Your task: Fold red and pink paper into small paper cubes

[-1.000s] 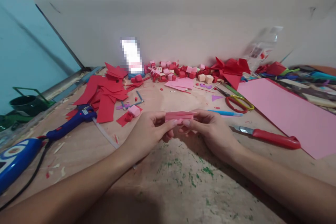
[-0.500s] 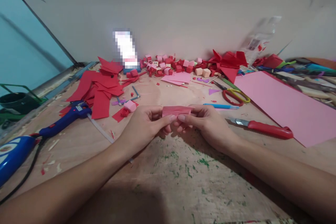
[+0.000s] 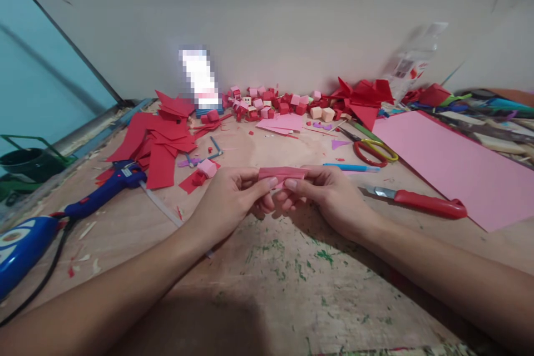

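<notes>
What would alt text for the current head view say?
The left grip and right grip pinch a small folded pink paper over a wooden table. Red paper pieces and a blue glue gun lie left; scissors, a red-handled knife and a pink sheet lie right; red and pink cubes line the back.

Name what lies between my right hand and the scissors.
In the head view, a blue pen-like tool lies between the right hand and the scissors.
</notes>
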A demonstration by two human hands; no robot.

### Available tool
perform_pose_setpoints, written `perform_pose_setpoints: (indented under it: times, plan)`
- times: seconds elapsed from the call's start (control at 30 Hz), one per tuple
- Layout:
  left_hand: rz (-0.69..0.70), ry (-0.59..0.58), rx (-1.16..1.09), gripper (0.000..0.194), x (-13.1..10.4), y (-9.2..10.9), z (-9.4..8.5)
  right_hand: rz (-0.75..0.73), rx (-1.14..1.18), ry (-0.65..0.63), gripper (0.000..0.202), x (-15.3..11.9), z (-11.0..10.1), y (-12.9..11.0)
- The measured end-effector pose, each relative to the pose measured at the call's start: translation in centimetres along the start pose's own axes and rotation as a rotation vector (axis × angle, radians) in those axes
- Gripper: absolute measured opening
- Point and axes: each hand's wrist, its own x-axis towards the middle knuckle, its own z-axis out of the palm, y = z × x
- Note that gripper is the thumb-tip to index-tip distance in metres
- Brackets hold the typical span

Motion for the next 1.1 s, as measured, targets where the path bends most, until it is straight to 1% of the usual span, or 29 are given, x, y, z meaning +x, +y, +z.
perform_pose_setpoints:
  times: [0.27, 0.53, 0.67, 0.8, 0.97, 1.1]
  plan:
    - [0.012, -0.007, -0.008, 0.026, 0.1, -0.2, -0.1, 0.015, 0.02, -0.005, 0.026, 0.0, -0.4, 0.4]
    - [0.023, -0.001, -0.009, 0.029, 0.0, -0.1, 0.0, -0.02, 0.028, -0.013, 0.03, 0.1, -0.7, 0.7]
    - [0.026, 0.012, 0.012, 0.031, -0.1, 0.0, 0.0, -0.022, 0.009, -0.019, 0.028, 0.0, -0.5, 0.4]
    - [0.037, 0.031, 0.072, 0.032, -0.3, 0.2, 0.2, -0.008, -0.069, -0.013, 0.025, -0.2, -0.1, -0.2]
    - [0.061, 0.021, 0.136, 0.033, -0.3, 0.4, 0.3, 0.023, -0.091, -0.082, 0.029, -0.2, -0.1, -0.4]
    - [0.051, 0.045, 0.157, 0.031, -0.1, 0.3, 0.2, 0.039, -0.091, -0.074, 0.031, 0.0, -0.2, -0.4]
